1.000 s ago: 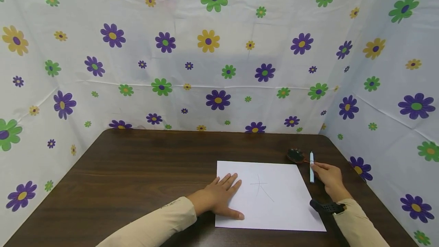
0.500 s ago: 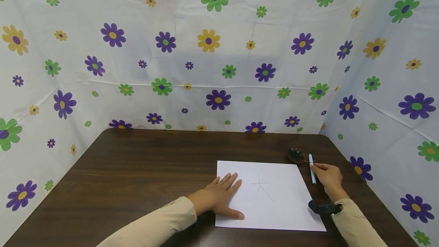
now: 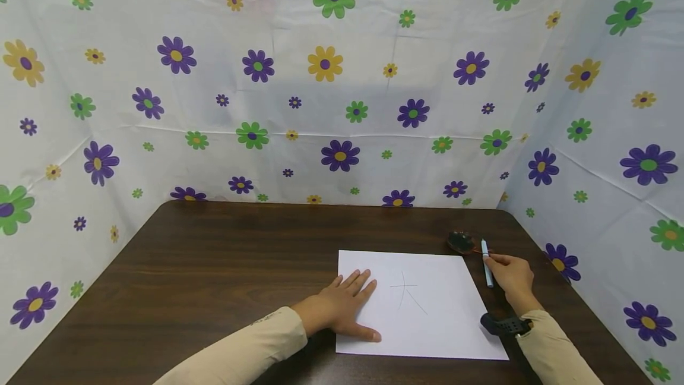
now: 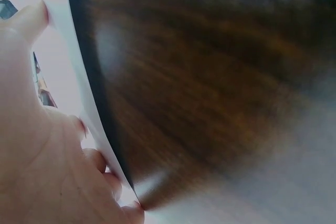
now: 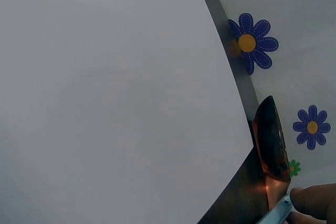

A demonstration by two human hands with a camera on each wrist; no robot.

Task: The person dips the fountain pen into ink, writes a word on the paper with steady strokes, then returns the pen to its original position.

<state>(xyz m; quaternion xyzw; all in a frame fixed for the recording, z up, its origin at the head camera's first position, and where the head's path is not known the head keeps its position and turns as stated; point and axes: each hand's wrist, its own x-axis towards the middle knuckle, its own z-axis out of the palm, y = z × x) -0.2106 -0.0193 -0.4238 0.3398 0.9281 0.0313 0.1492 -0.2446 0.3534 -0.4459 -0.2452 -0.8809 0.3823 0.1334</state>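
My left hand [image 3: 339, 308] lies with spread fingers on the left side of a white sheet of paper [image 3: 438, 331]. Thin pen strokes [image 3: 404, 286] form a small figure on that sheet. Just past its right edge, my right hand [image 3: 513, 278] pinches a light blue pen [image 3: 487, 272] between thumb and fingertips. Behind the pen rests a spoon [image 3: 461, 242] with a dark, shiny bowl and reddish-brown handle. From the right wrist, the spoon [image 5: 270, 137] appears beyond the pen's end [image 5: 278, 211]; the rest of its handle is hidden by pen and fingers.
The dark wooden table [image 3: 214, 278] extends far to the left of the paper. White flowered cloth [image 3: 288, 88] hangs behind it and along both sides. A black watch [image 3: 504, 324] is on the right wrist, over the paper's right edge.
The pen's far end has swung slightly left and its near end right, so it now slants. The right wrist shifted slightly left. The left hand, paper and spoon stayed put.
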